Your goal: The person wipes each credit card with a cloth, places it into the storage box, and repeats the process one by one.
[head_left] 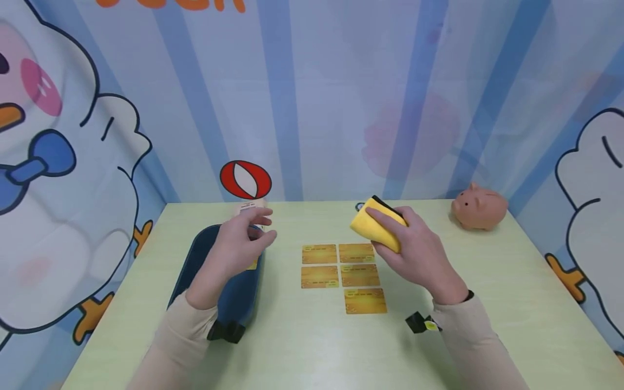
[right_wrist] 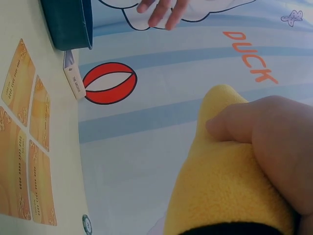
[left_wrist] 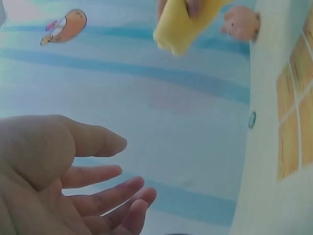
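Note:
My right hand (head_left: 414, 246) grips a folded yellow fuzzy cloth (head_left: 372, 225) with a black edge, held above the table. In the right wrist view the thumb presses into the cloth (right_wrist: 220, 161). My left hand (head_left: 239, 244) hovers over the dark blue bin (head_left: 244, 298), its fingers loosely bent and apart, holding nothing. The left wrist view shows the palm of that hand (left_wrist: 73, 181) with a gap between thumb and fingers. Several gold cards (head_left: 319, 276) lie in two columns on the table between the hands. A bit of something yellow shows in the bin, mostly hidden by the left hand.
A pink piggy bank (head_left: 479, 207) stands at the back right corner of the table (head_left: 302, 346). Behind the bin is a small white printed box (right_wrist: 73, 76). A round chip (right_wrist: 87, 224) lies near the back edge, against a cartoon-printed backdrop (head_left: 322, 108).

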### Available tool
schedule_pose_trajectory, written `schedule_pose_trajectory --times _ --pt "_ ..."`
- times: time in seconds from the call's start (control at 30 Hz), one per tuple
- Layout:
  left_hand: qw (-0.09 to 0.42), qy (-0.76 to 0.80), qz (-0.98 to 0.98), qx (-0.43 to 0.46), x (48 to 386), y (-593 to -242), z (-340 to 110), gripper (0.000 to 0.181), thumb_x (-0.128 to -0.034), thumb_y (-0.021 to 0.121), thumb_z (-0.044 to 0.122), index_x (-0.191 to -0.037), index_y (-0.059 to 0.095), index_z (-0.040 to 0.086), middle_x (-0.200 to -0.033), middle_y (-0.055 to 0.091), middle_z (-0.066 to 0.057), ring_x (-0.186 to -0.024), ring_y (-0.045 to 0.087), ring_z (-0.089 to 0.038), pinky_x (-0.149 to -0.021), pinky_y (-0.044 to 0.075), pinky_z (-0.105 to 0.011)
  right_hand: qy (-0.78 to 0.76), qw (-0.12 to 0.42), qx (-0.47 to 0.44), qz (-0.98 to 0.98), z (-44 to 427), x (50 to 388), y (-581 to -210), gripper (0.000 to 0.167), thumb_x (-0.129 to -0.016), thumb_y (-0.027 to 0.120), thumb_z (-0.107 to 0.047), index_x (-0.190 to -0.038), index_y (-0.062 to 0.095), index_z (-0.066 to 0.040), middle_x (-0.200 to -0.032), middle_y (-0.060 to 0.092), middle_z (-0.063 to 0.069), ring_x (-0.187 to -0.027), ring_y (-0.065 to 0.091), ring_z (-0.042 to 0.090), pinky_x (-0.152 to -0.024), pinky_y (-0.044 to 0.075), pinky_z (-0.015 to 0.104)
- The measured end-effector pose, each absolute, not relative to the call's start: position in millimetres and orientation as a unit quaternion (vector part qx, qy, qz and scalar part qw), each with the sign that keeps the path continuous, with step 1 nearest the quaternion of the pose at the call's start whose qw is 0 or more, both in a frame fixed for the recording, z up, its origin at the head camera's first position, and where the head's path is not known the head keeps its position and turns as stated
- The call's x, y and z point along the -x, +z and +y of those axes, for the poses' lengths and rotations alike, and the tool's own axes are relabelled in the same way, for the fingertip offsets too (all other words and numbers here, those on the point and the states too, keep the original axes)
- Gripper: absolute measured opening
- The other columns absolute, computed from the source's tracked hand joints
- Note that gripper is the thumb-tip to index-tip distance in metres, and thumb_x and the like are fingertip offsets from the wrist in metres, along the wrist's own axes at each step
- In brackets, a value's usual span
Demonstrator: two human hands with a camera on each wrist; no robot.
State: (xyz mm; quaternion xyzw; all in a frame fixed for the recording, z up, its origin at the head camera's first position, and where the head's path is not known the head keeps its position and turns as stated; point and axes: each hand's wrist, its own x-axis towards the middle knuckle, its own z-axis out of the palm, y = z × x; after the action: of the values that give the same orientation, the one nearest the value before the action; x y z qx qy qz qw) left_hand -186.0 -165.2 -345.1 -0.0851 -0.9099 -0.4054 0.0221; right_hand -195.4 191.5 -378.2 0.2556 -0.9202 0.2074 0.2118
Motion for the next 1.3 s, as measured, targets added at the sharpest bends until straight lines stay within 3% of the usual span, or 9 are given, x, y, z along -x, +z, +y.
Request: schedule_pose_trajectory --times 0.3,0.63,0.8,1.1,1.3 --pt "0.035 -0.438 -0.887 0.143 168 -349 -118 0.045 -0.0988 0.072 0.018 -0.143 0.063 0.012 -0.129 0.072 -0.009 -0.105 0.072 -0.025 -0.080 0.063 -0.037 0.211 0.207 -0.250 -0.922 193 195 -378 0.062 -0.095 0.074 -0.024 -0.154 0.054 -0.028 -0.130 0.056 0.021 -0.091 0.056 0.029 -0.060 0.048 0.039" --pt "0.006 -0.501 -0.853 0.146 162 -370 -85 0.041 -0.0983 0.072 0.017 -0.139 0.066 0.016 -0.127 0.072 -0.003 -0.105 0.069 -0.021 -0.083 0.062 -0.035 0.213 0.217 -0.248 -0.920 194 195 -378 0.061 -0.094 0.074 -0.024 -0.153 0.056 -0.027 -0.128 0.057 0.021 -0.092 0.057 0.029 -0.061 0.050 0.040" --pt "-0.003 -0.506 -0.851 0.140 169 -388 -79 0.040 -0.0984 0.073 0.018 -0.137 0.067 0.015 -0.126 0.073 -0.004 -0.106 0.069 -0.020 -0.091 0.060 -0.038 0.212 0.218 -0.246 -0.920 194 195 -376 0.062 -0.094 0.074 -0.024 -0.153 0.056 -0.027 -0.128 0.057 0.021 -0.092 0.057 0.029 -0.062 0.050 0.041" --pt "-0.012 -0.504 -0.853 0.131 187 -430 -80 0.036 -0.0951 0.078 0.013 -0.129 0.071 0.007 -0.114 0.078 -0.008 -0.099 0.073 -0.024 -0.086 0.062 -0.038 0.209 0.219 -0.250 -0.920 194 196 -379 0.061 -0.094 0.074 -0.025 -0.153 0.056 -0.028 -0.128 0.057 0.020 -0.091 0.057 0.028 -0.060 0.049 0.039" --pt "-0.010 -0.494 -0.862 0.108 195 -449 -80 0.038 -0.0934 0.079 0.010 -0.130 0.070 0.003 -0.117 0.077 -0.013 -0.100 0.072 -0.028 -0.089 0.060 -0.044 0.209 0.220 -0.252 -0.919 194 196 -378 0.062 -0.094 0.074 -0.023 -0.153 0.056 -0.028 -0.128 0.057 0.021 -0.091 0.057 0.029 -0.060 0.050 0.040"
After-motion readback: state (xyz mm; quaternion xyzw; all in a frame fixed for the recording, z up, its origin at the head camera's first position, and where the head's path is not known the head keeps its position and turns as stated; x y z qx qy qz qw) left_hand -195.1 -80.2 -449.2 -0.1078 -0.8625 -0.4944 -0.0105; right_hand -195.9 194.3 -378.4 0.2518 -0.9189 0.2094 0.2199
